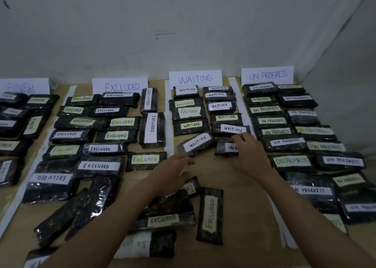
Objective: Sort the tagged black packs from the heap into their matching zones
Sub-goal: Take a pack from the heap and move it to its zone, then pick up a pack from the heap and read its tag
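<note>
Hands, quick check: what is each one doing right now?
Left hand: open, fingers extended toward a tilted WAITING pack, holding nothing.
Right hand: fingers curled on the edge of another WAITING pack, gripping it.

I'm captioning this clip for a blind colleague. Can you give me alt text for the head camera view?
The right hand grips a black pack tagged WAITING in the WAITING zone, while the open left hand reaches toward a tilted WAITING pack. Rows of tagged packs fill four zones; an unsorted heap lies nearest the camera.
</note>
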Tool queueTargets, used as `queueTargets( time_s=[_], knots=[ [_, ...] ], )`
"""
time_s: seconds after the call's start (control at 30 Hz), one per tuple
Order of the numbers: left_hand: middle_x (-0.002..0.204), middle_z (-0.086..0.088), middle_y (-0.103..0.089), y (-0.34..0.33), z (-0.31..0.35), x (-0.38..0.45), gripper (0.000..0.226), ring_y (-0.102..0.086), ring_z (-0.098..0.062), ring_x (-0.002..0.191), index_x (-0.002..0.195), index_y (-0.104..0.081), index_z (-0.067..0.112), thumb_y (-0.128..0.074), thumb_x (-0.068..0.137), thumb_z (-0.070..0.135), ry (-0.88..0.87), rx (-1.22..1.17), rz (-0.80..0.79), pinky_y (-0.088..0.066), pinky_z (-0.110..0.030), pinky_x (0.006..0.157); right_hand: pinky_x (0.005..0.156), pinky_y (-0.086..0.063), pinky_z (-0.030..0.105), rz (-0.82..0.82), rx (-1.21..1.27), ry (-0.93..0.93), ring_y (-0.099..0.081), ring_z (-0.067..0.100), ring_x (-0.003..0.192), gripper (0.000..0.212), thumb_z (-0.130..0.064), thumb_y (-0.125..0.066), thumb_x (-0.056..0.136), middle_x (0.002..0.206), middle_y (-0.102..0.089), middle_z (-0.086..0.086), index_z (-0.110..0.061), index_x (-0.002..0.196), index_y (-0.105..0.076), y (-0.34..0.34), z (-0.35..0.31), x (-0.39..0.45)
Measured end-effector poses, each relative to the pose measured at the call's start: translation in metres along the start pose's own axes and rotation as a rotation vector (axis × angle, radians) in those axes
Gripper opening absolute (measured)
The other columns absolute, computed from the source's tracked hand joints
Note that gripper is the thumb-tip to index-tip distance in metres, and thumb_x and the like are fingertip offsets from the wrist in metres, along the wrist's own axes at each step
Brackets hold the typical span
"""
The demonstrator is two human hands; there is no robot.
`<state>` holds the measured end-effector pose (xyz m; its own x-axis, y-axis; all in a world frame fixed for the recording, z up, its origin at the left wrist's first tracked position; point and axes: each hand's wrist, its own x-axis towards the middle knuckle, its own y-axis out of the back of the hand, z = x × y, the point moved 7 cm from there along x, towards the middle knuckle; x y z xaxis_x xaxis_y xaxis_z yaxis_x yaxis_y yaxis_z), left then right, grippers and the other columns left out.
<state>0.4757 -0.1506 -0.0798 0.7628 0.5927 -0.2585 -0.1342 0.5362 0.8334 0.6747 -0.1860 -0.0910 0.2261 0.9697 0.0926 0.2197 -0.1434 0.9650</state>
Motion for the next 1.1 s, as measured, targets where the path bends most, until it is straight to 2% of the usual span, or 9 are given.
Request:
queueTargets(
  time_s=[0.2,0.5,0.63,0.7,0.77,0.83,0.93,1.0,1.1],
  knots=[
    [0.148,-0.001,-0.033,0.004,-0.008,0.007,0.047,-0.030,-0.020,0.135,0.140,-0.036,0.016,-0.046,0.095,0.026,0.080,0.110,0.006,-0.031,-0.035,0.109,0.089,-0.039,0.039,-0.089,-0.019,0.052,-0.049,0.031,0.110,0.056,-0.006,-0.071,0.061,0.115,-0.053,0.012,-0.008,0.115,-0.056,0.000,-0.010,-0.003],
    [0.144,-0.002,-0.037,0.010,-0.011,0.012,0.043,-0.032,-0.019,0.134,0.134,-0.043,0.015,-0.048,0.093,0.026,0.053,0.135,0.037,-0.032,-0.033,0.108,0.076,-0.051,0.043,0.076,0.088,0.081,-0.060,0.038,0.092,0.055,0.016,-0.068,0.046,0.095,-0.062,0.018,0.002,0.100,-0.063,-0.006,-0.011,0.009],
    [0.141,-0.001,-0.041,0.012,-0.014,0.007,0.039,-0.037,-0.020,0.130,0.132,-0.046,0.015,-0.047,0.094,0.026,0.035,0.124,0.042,-0.034,-0.032,0.105,0.079,-0.052,0.050,0.072,0.084,0.099,-0.059,0.041,0.096,0.062,0.017,-0.067,0.044,0.102,-0.060,0.022,0.005,0.104,-0.063,-0.011,-0.013,0.006],
    [0.138,-0.001,-0.044,0.014,-0.016,0.001,0.036,-0.041,-0.019,0.126,0.130,-0.048,0.016,-0.046,0.095,0.026,0.027,0.105,0.054,-0.035,-0.029,0.101,0.082,-0.052,0.050,0.059,0.139,0.116,-0.058,0.041,0.101,0.058,0.011,-0.064,0.052,0.109,-0.060,0.021,0.001,0.108,-0.063,-0.010,-0.024,0.000],
    [0.134,-0.003,-0.047,0.015,-0.019,-0.009,0.034,-0.045,-0.019,0.121,0.128,-0.050,0.015,-0.046,0.095,0.023,0.026,0.057,0.057,-0.037,-0.028,0.098,0.082,-0.053,0.045,-0.015,0.259,0.243,-0.061,0.035,0.099,0.043,-0.003,-0.055,0.066,0.109,-0.063,0.017,-0.003,0.108,-0.065,-0.005,-0.054,-0.012],
    [0.130,-0.004,-0.050,0.016,-0.025,-0.020,0.033,-0.046,-0.019,0.120,0.126,-0.052,0.015,-0.047,0.094,0.020,0.029,0.021,0.049,-0.038,-0.029,0.098,0.085,-0.051,0.041,-0.216,0.350,0.386,-0.059,0.028,0.103,0.037,-0.012,-0.051,0.077,0.113,-0.064,0.010,-0.009,0.110,-0.065,-0.006,-0.089,-0.025],
    [0.128,-0.002,-0.052,0.018,-0.040,-0.037,0.032,-0.047,-0.017,0.120,0.126,-0.053,0.015,-0.047,0.094,0.017,0.060,0.014,0.060,-0.037,-0.026,0.099,0.097,-0.042,0.035,-0.564,0.248,0.497,-0.043,0.017,0.120,0.048,-0.012,-0.057,0.081,0.131,-0.050,0.000,-0.021,0.127,-0.054,-0.025,-0.119,-0.042],
    [0.128,0.000,-0.053,0.018,-0.050,-0.048,0.033,-0.046,-0.016,0.121,0.126,-0.052,0.016,-0.047,0.094,0.018,0.085,0.003,0.061,-0.036,-0.024,0.098,0.096,-0.042,0.039,-0.645,0.105,0.530,-0.038,0.018,0.122,0.058,-0.012,-0.060,0.079,0.134,-0.044,-0.001,-0.025,0.133,-0.047,-0.036,-0.125,-0.044],
    [0.129,0.001,-0.054,0.015,-0.058,-0.059,0.033,-0.048,-0.015,0.121,0.127,-0.052,0.018,-0.048,0.094,0.020,0.102,-0.057,0.060,-0.039,-0.028,0.100,0.094,-0.042,0.040,-0.639,0.009,0.534,-0.038,0.020,0.122,0.056,-0.009,-0.059,0.082,0.133,-0.044,0.001,-0.023,0.134,-0.045,-0.041,-0.128,-0.039]
  ],
)
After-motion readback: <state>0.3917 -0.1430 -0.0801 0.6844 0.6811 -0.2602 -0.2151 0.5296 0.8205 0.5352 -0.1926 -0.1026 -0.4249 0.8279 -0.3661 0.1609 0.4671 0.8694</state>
